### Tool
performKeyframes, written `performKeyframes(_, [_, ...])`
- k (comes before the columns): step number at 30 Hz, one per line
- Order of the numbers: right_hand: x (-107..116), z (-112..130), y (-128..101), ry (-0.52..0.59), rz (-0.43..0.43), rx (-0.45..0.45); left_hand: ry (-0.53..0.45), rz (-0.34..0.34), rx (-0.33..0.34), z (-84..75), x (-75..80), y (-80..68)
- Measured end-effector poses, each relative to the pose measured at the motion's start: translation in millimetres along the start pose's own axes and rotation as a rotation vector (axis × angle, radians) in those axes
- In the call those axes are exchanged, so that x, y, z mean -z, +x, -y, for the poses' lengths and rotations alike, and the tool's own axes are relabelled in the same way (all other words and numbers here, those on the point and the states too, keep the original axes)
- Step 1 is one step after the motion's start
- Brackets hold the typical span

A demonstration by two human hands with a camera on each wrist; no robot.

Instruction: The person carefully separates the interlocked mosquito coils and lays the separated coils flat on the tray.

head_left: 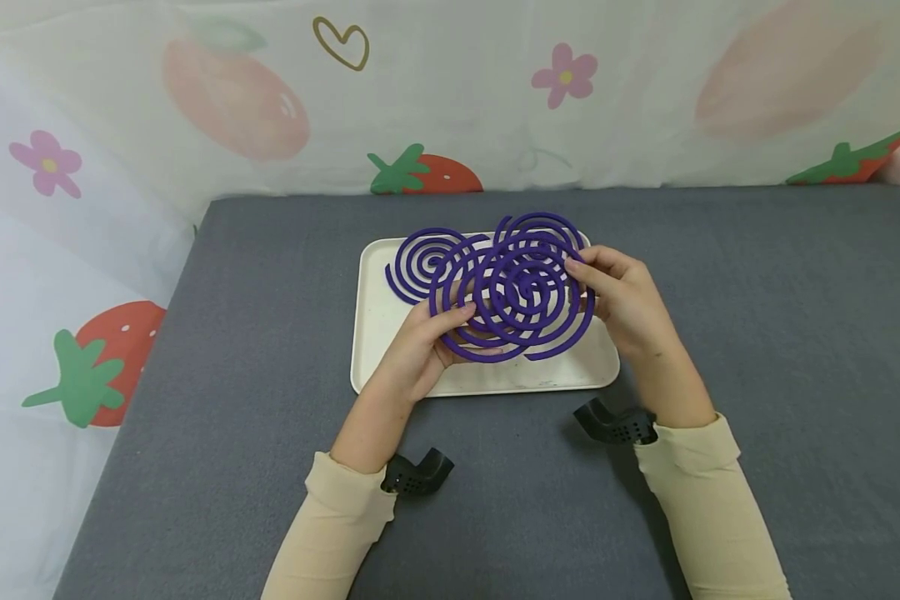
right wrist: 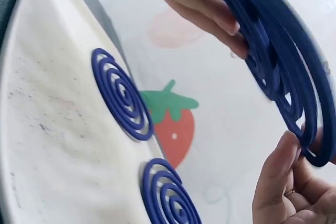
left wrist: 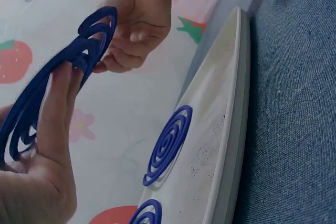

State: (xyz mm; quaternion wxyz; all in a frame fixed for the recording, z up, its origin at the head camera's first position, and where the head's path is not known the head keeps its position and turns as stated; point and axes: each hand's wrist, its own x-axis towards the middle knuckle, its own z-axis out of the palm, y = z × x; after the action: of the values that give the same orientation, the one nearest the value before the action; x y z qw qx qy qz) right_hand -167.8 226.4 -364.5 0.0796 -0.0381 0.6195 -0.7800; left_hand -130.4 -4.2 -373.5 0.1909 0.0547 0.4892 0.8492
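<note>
Above the white tray [head_left: 390, 358], held clear of its floor, a purple double coil [head_left: 521, 292] is gripped from both sides. The left hand [head_left: 420, 350] grasps its near-left edge, thumb on top and fingers [left wrist: 58, 103] underneath; the right hand [head_left: 626, 296] pinches the opposite rim between thumb and fingertips [right wrist: 278, 166]. Neither hand is slack.

Progress, as judged: the held piece appears to be two interlocked spirals not yet parted. The wrist views show the rings lying flush together, with little gap opened between them. Two single coils, one at the back left [head_left: 427, 262] and one at the back right [head_left: 543, 229], already lie flat on the tray beyond the grip, which suggests one pair is done and this one is outstanding.

Surroundings: below the grip, the tray surface shows dust or crumbs [right wrist: 58, 114]. The tray sits on a grey cloth table [head_left: 757, 333]. Behind the grip hangs a strawberry-and-flower printed backdrop [head_left: 450, 100].

Obstructions: the two coils lie just beyond and partly beneath the held piece, leaving limited bare tray under the grip. The material looks thin and brittle; uneven pulling risks a snap.
</note>
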Motion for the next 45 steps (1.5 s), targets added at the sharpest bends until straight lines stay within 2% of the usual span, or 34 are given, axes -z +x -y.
performKeyframes(8, [-11, -5, 2, -0.040, 0.061, -0.113, 0.057, -0.085, 0.020, 2.5, 0.6, 2.8])
performKeyframes(12, [-10, -5, 2, -0.062, 0.080, -0.136, 0.065, -0.102, 0.025, 1.6, 0.7, 2.8])
performKeyframes(16, [-6, -4, 2, -0.092, 0.076, -0.126, 0.056, -0.107, 0.028, -0.2, 0.9, 2.6])
performKeyframes(22, [1, -2, 3, -0.041, 0.050, -0.101, 0.038, -0.145, 0.019, -2.7, 2.6, 1.9])
performKeyframes(29, [10, -3, 4, 0.023, 0.047, -0.080, 0.050, -0.151, 0.024, -6.7, 6.0, 0.5])
performKeyframes(38, [22, -3, 4, 0.069, 0.011, -0.077, 0.061, -0.238, 0.027, -11.8, 12.3, 0.7])
performKeyframes(45, [28, -4, 6, 0.073, -0.006, -0.077, 0.069, -0.243, 0.020, -13.8, 15.4, 0.5])
